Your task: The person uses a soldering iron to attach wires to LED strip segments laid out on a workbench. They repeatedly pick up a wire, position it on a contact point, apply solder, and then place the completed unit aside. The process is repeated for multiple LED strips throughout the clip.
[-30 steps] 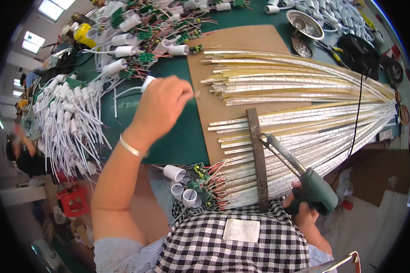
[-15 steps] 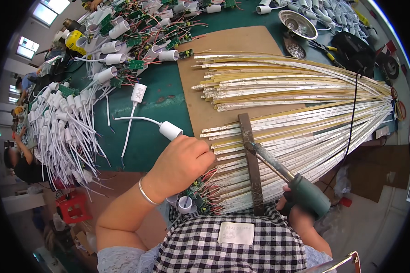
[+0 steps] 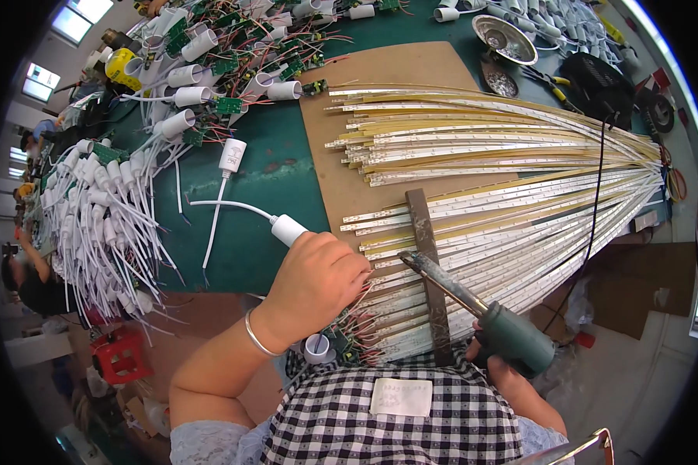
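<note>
My left hand (image 3: 318, 277) is closed over a white plastic end cap (image 3: 288, 230) whose white cable trails left. Its fingertips meet at the near ends of the LED strips (image 3: 411, 298), where red wires show; exactly what they pinch is hidden. A soldering iron (image 3: 512, 337) with a thick dark green handle is gripped in my right hand (image 3: 508, 380). The iron's blackened tip lies over the strips, just left of a dark bar (image 3: 428, 287) laid across them. Below my left hand, wired circuit boards and another white cap (image 3: 316, 347) hang by the checked apron.
White caps with cables (image 3: 105, 194) are heaped at left, and caps with green boards (image 3: 229, 105) behind them. A metal bowl (image 3: 506, 39), pliers (image 3: 551, 85) and a dark scoop of metal bits (image 3: 499, 81) lie at the back. A black cord (image 3: 599, 178) crosses the strips.
The soldering iron's tip has moved left off the dark bar, toward my left fingertips. My left hand has shifted slightly right, still closed.
</note>
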Demonstrator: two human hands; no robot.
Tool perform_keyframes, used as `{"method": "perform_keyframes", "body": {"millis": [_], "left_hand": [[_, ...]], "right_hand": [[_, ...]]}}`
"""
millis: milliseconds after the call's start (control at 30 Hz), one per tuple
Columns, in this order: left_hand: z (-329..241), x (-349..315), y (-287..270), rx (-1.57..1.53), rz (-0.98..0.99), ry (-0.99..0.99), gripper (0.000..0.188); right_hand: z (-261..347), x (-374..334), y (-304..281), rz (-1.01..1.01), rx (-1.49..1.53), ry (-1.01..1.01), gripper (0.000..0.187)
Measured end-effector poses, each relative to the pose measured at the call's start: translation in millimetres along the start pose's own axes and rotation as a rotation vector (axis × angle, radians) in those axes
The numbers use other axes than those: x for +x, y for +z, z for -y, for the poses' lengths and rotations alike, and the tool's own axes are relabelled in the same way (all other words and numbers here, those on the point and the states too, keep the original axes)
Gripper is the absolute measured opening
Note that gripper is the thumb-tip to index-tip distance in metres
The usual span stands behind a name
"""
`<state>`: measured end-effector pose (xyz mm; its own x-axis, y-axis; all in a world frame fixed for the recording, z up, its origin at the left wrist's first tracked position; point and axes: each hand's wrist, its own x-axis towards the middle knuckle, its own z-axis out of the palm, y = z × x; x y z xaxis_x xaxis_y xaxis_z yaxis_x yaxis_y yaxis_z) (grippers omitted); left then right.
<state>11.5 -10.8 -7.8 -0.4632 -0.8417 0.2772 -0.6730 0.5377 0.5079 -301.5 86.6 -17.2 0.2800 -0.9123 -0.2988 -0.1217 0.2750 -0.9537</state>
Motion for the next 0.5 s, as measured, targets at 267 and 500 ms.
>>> {"method": "perform_keyframes", "body": {"millis": [267, 500], "left_hand": [[-11, 13, -20, -0.178, -0.048, -0.163, 0.01], [-9, 8, 10, 0.007, 0.016, -0.039, 0.012]], "right_hand": [[-9, -2, 4, -0.061, 0.09, -0.098, 0.068], [-14, -1, 3, -0.062, 0.122, -0.135, 0.066]]}}
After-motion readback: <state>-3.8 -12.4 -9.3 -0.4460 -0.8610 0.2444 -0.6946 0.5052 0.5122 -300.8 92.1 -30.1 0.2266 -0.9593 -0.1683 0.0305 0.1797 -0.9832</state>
